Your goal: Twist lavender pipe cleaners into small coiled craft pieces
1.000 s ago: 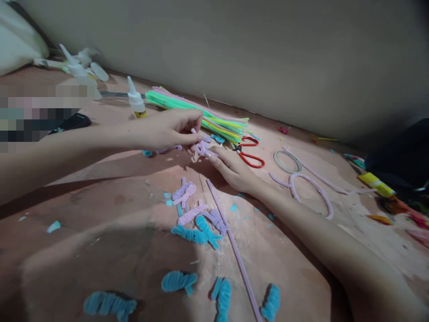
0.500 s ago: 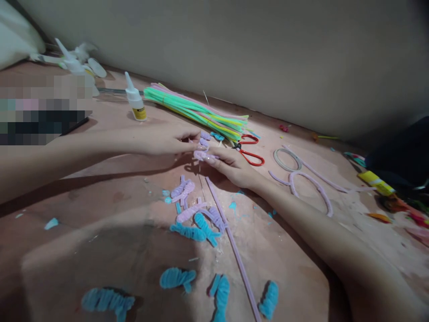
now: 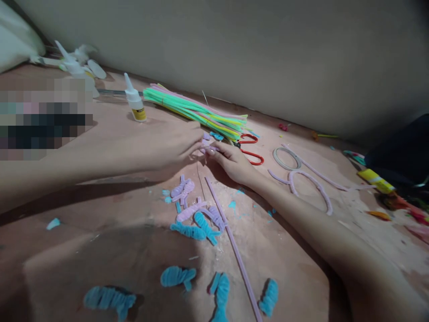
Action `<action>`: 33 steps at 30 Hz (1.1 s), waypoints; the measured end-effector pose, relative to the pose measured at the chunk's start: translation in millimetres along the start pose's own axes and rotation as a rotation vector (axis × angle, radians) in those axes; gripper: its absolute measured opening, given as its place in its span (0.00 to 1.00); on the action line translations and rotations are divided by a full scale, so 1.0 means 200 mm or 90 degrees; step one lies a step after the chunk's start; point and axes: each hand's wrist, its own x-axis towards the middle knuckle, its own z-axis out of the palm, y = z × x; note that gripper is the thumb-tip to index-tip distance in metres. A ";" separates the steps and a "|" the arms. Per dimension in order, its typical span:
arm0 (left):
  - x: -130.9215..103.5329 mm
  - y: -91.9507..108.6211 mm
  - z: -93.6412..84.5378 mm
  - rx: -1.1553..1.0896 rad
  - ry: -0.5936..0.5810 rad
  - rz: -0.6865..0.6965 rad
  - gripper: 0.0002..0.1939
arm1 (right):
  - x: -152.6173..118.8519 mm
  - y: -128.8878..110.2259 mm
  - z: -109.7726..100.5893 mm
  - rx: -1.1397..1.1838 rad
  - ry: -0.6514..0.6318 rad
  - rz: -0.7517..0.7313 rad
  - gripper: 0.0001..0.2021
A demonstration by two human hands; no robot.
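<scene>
My two hands meet over the middle of the table. Between their fingertips is a small coiled piece of purple pipe cleaner (image 3: 208, 148). My right hand (image 3: 232, 164) pinches it from the right. My left hand (image 3: 181, 145), back turned to me, closes on its left end, and its own fingers partly hide the grip. A thin thread or wire (image 3: 200, 176) hangs below the fingers. Nearer me lie coiled purple pieces (image 3: 191, 211), coiled blue pieces (image 3: 189, 231) and a long straight purple pipe cleaner (image 3: 236, 248). More blue coils (image 3: 177, 277) lie at the front.
Behind my hands are a bundle of green, yellow and pink pipe cleaners (image 3: 197, 112) and red-handled scissors (image 3: 253, 157). A glue bottle (image 3: 137, 105) stands at left. A tape ring (image 3: 287, 158) and a bent purple pipe cleaner (image 3: 313, 176) lie at right. A wall (image 3: 268, 58) rises behind.
My left hand has turned over so its back faces me, and its forearm has come a little lower. The held purple piece has turned, and my right hand has barely moved.
</scene>
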 end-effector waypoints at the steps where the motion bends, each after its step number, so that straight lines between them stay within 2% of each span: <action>1: 0.02 0.00 -0.03 0.018 -0.001 0.010 0.17 | 0.00 -0.01 -0.01 -0.010 -0.025 -0.008 0.16; 5: 0.06 -0.02 -0.10 0.050 -0.018 0.084 0.18 | 0.00 -0.05 -0.03 0.023 -0.104 -0.081 0.14; 8: 0.07 -0.04 -0.10 0.008 -0.039 0.093 0.18 | 0.00 -0.06 -0.03 0.049 -0.130 -0.110 0.14; 11: 0.07 -0.05 -0.06 -0.041 -0.073 0.053 0.19 | 0.00 -0.07 -0.03 0.054 -0.117 -0.118 0.13; 14: 0.07 -0.06 -0.03 -0.109 -0.077 0.008 0.20 | 0.00 -0.06 -0.02 0.036 -0.104 -0.124 0.14; 18: 0.06 -0.06 0.00 -0.163 -0.067 -0.017 0.17 | 0.00 -0.06 -0.02 -0.008 -0.093 -0.066 0.15; 21: 0.04 -0.03 0.01 -0.142 -0.016 -0.010 0.13 | 0.01 -0.06 -0.01 -0.007 -0.080 -0.038 0.15; 24: 0.03 0.00 0.00 -0.137 0.056 0.016 0.11 | 0.00 -0.05 0.00 0.059 -0.061 -0.017 0.16; 26: 0.03 -0.01 0.01 -0.163 0.068 0.030 0.12 | 0.00 -0.05 0.00 0.109 -0.058 0.002 0.17; 30: 0.05 -0.05 0.02 -0.291 0.020 0.029 0.14 | -0.01 -0.04 0.00 0.164 -0.027 0.001 0.14; 33: 0.06 -0.06 0.06 -0.382 -0.024 -0.019 0.15 | -0.01 -0.04 0.01 0.186 -0.019 -0.027 0.13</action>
